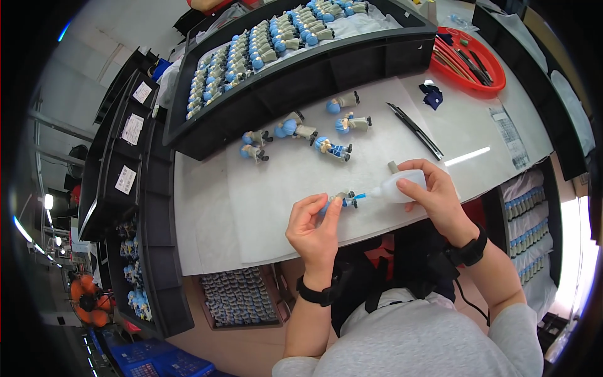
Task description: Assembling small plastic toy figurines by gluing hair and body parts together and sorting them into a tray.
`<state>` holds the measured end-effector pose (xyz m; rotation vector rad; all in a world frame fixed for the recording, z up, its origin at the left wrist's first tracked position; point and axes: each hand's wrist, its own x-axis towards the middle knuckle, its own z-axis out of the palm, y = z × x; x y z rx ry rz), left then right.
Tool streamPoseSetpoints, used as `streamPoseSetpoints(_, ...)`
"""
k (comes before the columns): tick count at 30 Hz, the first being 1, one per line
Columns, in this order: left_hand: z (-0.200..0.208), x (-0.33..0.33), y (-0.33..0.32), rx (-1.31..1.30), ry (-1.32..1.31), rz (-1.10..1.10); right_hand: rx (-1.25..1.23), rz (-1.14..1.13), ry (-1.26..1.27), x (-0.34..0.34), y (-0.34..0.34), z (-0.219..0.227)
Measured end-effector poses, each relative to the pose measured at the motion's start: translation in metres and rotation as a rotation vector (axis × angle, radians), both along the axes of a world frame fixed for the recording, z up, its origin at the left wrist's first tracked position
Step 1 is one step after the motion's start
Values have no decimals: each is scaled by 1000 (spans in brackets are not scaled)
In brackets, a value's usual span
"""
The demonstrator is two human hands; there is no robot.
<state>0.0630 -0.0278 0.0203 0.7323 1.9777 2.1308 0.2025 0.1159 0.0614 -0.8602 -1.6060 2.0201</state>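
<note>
Head view: over the desk [276, 217], the left hand [312, 227]'s grip pinches a figurine [347, 203], probably light, stiff and best held gently mid-body; the right hand [443, 200]'s holds a soft-looking bottle [392, 188].

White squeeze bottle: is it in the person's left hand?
No, the right hand holds the white squeeze bottle, its blue tip pointing toward the figurine in the left hand.

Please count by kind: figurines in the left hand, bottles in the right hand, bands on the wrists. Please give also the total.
Small blue-haired figurine in the left hand: 1
Translucent white plastic squeeze bottle in the right hand: 1
Black wristbands: 2
Total: 4
</note>
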Motion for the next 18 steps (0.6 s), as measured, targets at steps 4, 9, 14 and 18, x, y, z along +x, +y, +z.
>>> streamPoseSetpoints(4, 2, 1, 0, -8, 9, 1, 61, 4, -25, -5, 1, 2)
streamPoseSetpoints(9, 2, 1, -1, -16, 14, -1, 149, 13, -52, -6, 2, 1)
streamPoseSetpoints(14, 2, 1, -1, -17, 43, 10, 277, 3, -62, -6, 0, 4)
streamPoseSetpoints(18, 3, 2, 0, -24, 31, 7, 331, -7, -73, -6, -1, 8)
